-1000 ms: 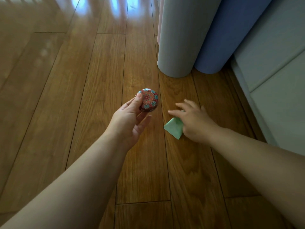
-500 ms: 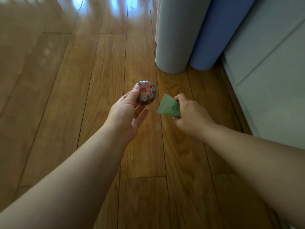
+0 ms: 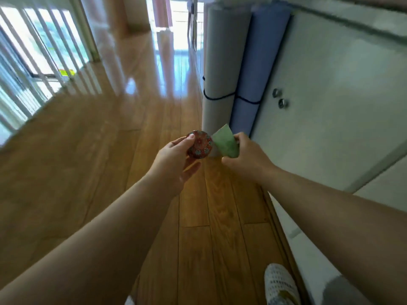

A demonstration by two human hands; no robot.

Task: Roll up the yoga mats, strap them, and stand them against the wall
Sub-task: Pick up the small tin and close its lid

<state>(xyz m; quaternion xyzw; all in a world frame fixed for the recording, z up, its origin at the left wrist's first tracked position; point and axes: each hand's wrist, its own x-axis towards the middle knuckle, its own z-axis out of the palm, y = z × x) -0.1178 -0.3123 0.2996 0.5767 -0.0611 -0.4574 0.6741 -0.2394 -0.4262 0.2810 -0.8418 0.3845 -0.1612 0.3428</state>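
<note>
Two rolled yoga mats stand upright against the white cabinet: a grey mat (image 3: 222, 62) on the left and a blue mat (image 3: 257, 62) on the right. Each has a dark strap around its middle. My left hand (image 3: 176, 164) holds a small round red patterned tin (image 3: 199, 145) by its edge. Just to the right, my right hand (image 3: 246, 157) pinches a folded green paper (image 3: 224, 143). Both hands are raised in front of the mats' lower ends, well above the floor.
A wooden plank floor (image 3: 88, 150) stretches ahead to bright windows with white railings (image 3: 33, 62). A white cabinet (image 3: 330, 106) with two metal knobs (image 3: 278, 97) lines the right side. A white mesh slipper (image 3: 278, 285) shows at the bottom.
My right hand picked the green paper up off the floor. Both hands rose with the tin and paper, and my view lifted to show the full mats and the room.
</note>
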